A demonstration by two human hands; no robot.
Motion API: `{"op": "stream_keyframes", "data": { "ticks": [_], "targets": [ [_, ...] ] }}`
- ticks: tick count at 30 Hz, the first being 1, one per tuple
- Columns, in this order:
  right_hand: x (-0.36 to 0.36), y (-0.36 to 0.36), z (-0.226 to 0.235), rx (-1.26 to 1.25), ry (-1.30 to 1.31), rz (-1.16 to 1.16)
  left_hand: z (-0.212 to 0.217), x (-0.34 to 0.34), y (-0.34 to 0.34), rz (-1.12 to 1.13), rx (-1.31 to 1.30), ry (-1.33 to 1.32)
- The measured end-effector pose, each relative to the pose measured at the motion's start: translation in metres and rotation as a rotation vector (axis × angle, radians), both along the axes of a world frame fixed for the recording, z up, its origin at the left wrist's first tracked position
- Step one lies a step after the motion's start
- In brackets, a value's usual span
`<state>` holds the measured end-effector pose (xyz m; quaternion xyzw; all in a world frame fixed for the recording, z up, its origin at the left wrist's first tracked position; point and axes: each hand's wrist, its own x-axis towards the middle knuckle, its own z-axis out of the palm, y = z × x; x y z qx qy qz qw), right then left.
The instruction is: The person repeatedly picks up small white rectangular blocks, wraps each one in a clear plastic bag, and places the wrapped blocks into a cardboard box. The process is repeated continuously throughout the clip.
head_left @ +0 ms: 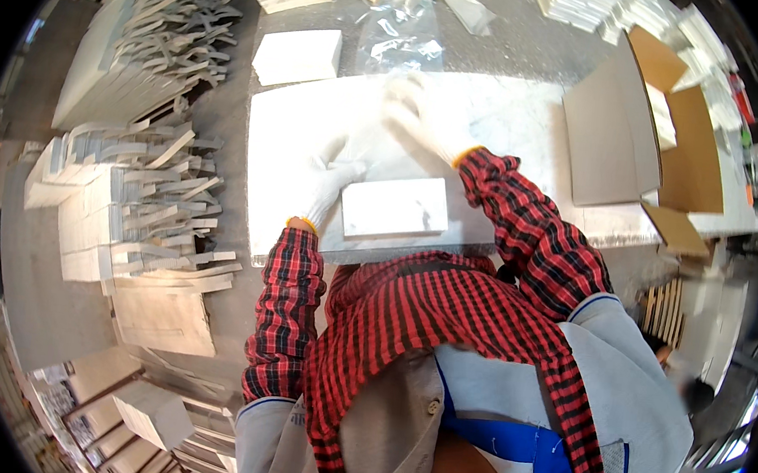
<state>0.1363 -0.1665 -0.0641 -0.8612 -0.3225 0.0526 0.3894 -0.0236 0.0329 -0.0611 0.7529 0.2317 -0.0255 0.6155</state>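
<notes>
A white flat box or block (397, 209) lies at the near edge of a white-topped table (289, 130). Beside its left end is my left hand (334, 183) in a white knitted glove, thumb and fingers apart. Further off and to the right, my right hand (414, 121), gloved the same way, is raised over the tabletop. Motion and glare smear its fingers, so whether it holds anything is hidden. Between my hands a faint, see-through patch shows on the white surface; glare keeps me from making it out.
Clear plastic bags (401, 40) lie beyond the table's far edge, right of a white block (297, 56). An open cardboard box (614, 131) stands at the right. Stacks of white pieces with loose strips (162, 190) line the left. A wooden rack (111, 416) is lower left.
</notes>
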Motion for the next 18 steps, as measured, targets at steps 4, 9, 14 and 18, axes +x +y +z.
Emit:
{"op": "stream_keyframes", "data": {
  "ticks": [4,9,14,18],
  "targets": [
    [-0.004,-0.013,-0.003,-0.11,-0.516,0.099,0.043,0.007,-0.009,-0.056,0.644,-0.025],
    [-0.006,-0.009,0.003,-0.176,-0.505,0.063,0.091,0.012,-0.009,-0.449,0.565,-0.363],
    [0.023,0.003,0.046,-0.361,-0.377,0.088,0.064,0.005,-0.003,-0.803,0.5,-0.32],
    [0.061,0.044,0.097,-0.511,-0.274,-0.102,0.035,-0.004,0.002,-0.67,0.325,-0.396]
  ]
}}
